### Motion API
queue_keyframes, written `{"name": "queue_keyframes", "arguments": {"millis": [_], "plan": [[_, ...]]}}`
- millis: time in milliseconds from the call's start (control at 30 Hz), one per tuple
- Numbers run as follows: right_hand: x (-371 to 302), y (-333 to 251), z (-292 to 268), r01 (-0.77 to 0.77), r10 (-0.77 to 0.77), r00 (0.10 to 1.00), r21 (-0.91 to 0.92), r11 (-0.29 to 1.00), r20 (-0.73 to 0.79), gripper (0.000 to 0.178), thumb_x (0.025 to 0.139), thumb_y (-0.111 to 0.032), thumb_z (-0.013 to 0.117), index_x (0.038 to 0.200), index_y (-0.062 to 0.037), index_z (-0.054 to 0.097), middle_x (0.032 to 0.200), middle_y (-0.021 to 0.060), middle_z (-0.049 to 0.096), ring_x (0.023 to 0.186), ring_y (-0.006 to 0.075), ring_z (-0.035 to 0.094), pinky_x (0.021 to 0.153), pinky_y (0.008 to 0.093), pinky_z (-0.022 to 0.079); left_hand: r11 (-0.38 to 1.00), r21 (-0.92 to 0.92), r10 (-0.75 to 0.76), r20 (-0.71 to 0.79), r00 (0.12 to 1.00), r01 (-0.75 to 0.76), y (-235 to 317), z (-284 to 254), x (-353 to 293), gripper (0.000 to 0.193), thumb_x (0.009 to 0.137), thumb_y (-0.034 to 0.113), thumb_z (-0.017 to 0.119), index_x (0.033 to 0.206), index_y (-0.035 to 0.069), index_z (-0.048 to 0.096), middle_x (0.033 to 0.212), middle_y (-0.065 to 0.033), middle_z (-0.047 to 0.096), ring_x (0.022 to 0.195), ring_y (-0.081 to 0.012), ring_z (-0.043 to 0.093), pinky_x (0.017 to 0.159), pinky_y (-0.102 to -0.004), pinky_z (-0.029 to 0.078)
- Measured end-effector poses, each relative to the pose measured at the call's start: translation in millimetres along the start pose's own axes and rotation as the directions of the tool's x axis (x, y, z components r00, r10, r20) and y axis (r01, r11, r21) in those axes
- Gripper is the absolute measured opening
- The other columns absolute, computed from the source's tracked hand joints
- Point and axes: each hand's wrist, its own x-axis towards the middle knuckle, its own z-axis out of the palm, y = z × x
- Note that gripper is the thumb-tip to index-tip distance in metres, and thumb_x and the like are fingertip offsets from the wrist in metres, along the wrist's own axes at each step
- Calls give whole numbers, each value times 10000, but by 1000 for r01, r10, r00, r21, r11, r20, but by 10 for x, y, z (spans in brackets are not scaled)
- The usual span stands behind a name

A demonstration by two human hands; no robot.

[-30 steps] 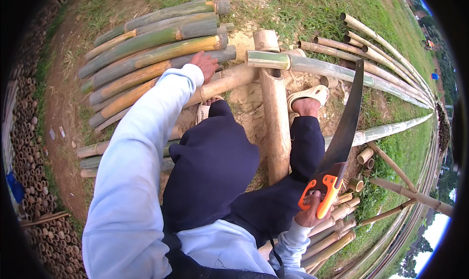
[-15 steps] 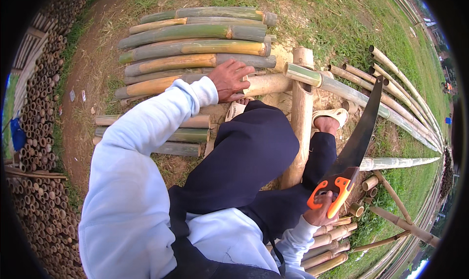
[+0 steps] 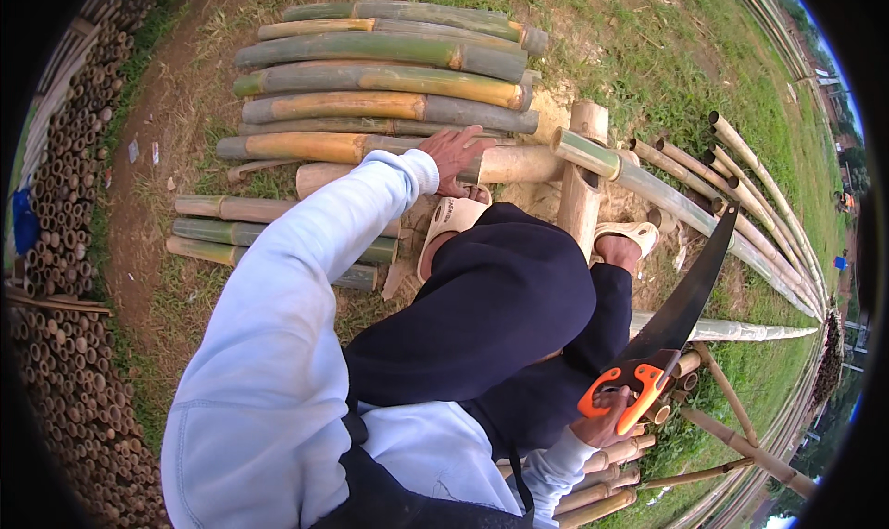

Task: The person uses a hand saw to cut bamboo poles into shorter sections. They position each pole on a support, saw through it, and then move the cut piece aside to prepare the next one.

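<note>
left hand point(image 3: 456, 154) on bamboo pole point(image 3: 500, 165), arm outstretched

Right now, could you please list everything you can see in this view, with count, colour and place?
Cut bamboo poles: about ten, green and yellow, stacked ahead on the ground.
Pale bamboo piece: one, tan, under the left hand.
Upright post: one, tan, between the feet.
Long thin poles: several, pale, far right.
Stacked bamboo ends: many, brown, far left.
Sandals: two, cream, on the feet.
Curved saw: one, dark blade, orange handle.
Left hand: on the pale piece.
Right hand: grips the saw.
</note>
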Motion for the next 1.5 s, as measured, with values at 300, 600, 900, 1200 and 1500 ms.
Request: {"name": "queue_keyframes", "arguments": {"millis": [300, 600, 900, 1200, 1500], "plan": [[42, -172, 140, 10, -12, 1000, -74, 997, -21, 349, 982, -136, 630, 654, -38, 561, 582, 41, 523, 561, 153, 498, 608, 308, 423, 951, -2, -279, 414, 867, 308, -312, -147, -10, 901, 677, 445, 873, 1437, 167, 478, 1215, -172, 659, 1178, -398, 633, 993, -553, 477], [209, 25, -123, 158, -150, 987, -166, 973, 56, 222, 1037, -173, 583, 1028, -4, 727, 683, 40, 549, 589, 136, 521, 587, 290, 475, 982, 8, -170, 485, 857, 191, -81, -837, -731, 763, 708, 320, 870, 1361, 158, 508, 1094, -180, 680, 1041, -419, 669, 856, -511, 546], [204, -124, 117, 144, -141, 988, -34, 989, 69, 193, 995, -163, 637, 914, 6, 683, 660, 27, 514, 613, 123, 517, 595, 269, 436, 977, 32, -189, 587, 787, 211, 9, -492, -2605, 735, 668, 280, 907, 1288, 150, 534, 1041, -149, 617, 1007, -393, 643, 868, -495, 528], [134, -301, 371, 70, -70, 997, 6, 998, 44, 202, 958, -163, 682, 842, -16, 604, 614, 32, 508, 586, 149, 522, 586, 294, 419, 946, 279, -259, 334, 906, 168, 540, 781, -3763, 851, 684, 367, 910, 1396, 190, 480, 1340, -145, 500, 1292, -343, 495, 1093, -483, 389], [66, -307, 372, 24, -24, 1000, 70, 997, -1, 217, 975, -119, 667, 801, -9, 596, 615, 56, 550, 571, 139, 514, 615, 298, 462, 966, 218, -247, 605, 757, 141, 363, 413, -3550, 911, 671, 455, 908, 1428, 183, 482, 1356, -120, 521, 1272, -305, 514, 1069, -455, 386]]}}
